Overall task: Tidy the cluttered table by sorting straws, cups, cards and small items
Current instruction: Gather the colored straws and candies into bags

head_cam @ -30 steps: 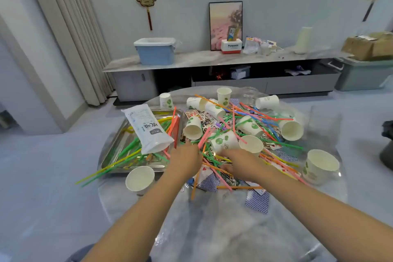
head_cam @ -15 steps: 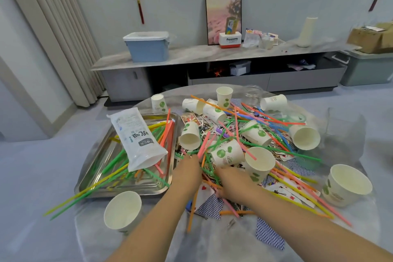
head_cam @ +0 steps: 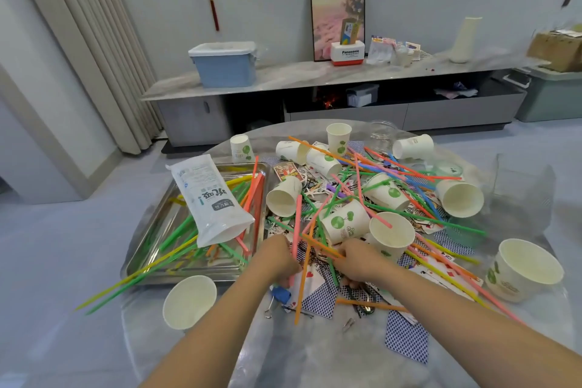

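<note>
At the near middle of the round surface [head_cam: 220,353] I have both hands down in the heap; my left hand [head_cam: 277,258] is curled round a pink straw [head_cam: 296,230] that stands nearly upright, and my right hand [head_cam: 359,258] has its fingers curled into the tangle at the end of an orange straw [head_cam: 321,246], though I cannot tell exactly what it pinches; the two hands sit near each other, not touching. Just beyond them lie tipped paper cups, one with a green print [head_cam: 343,220] on its side and an open-mouthed one [head_cam: 392,235] just right of it. Blue-backed playing cards [head_cam: 406,337] are scattered flat under and around the straws; a small blue clip [head_cam: 280,293] lies under my left wrist. To the left a steel tray [head_cam: 148,246] holds green, yellow and orange straws, with a white plastic packet [head_cam: 208,198] lying across them; an upright cup [head_cam: 189,301] stands just near of the tray, and a larger cup [head_cam: 522,268] stands at the right edge.
</note>
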{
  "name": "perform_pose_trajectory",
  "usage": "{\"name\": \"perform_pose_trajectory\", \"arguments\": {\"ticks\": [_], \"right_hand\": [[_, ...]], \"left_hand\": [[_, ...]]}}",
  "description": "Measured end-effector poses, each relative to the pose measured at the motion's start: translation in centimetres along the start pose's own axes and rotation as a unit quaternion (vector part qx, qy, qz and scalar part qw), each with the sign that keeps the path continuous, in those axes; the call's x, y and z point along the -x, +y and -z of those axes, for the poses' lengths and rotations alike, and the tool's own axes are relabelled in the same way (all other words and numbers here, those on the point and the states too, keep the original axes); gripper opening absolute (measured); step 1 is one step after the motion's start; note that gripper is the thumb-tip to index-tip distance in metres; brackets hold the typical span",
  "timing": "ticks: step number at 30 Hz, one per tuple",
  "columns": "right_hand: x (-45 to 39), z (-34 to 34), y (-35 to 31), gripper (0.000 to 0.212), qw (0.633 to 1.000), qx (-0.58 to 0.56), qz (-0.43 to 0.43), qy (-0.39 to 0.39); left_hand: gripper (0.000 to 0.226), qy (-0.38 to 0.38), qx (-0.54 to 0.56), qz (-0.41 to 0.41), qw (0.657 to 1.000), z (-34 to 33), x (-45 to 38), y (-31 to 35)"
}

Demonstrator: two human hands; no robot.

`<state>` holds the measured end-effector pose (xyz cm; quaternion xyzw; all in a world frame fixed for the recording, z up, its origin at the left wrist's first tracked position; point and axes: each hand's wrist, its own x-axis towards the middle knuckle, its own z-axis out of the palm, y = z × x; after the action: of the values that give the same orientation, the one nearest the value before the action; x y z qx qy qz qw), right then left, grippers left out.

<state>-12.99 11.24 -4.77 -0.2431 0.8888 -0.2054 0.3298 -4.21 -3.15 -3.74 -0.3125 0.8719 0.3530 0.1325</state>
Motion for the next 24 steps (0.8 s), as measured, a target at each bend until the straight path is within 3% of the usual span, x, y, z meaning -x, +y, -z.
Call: {"name": "perform_pose_trajectory", "arguments": {"ticks": [3, 9, 18, 24], "right_hand": [[0.2, 0.7, -0.1, 0.024, 0.990, -0.132, -0.040, -0.030], [0.5, 1.1, -0.9, 0.021, 0.935, -0.333, -0.087, -0.084], [0.8, -0.5, -1.4, 0.038, 0.902, -0.412, -0.081, -0.102], [0.3, -1.7, -1.3, 0.036, 0.901, -0.417, -0.091, -0.085]], "left_hand": [[0.007, -0.067, 0.071, 0.011, 0.995, 0.9, 0.8, -0.1], [0.004, -0.150, 0.189, 0.010, 0.970, 1.6, 2.0, 0.5], [0.016, -0.189, 0.263, 0.033, 0.946, -0.3, 2.2, 1.7], [0.019, -0.187, 0.186, -0.010, 0.965, -1.6, 2.3, 2.0]]}}
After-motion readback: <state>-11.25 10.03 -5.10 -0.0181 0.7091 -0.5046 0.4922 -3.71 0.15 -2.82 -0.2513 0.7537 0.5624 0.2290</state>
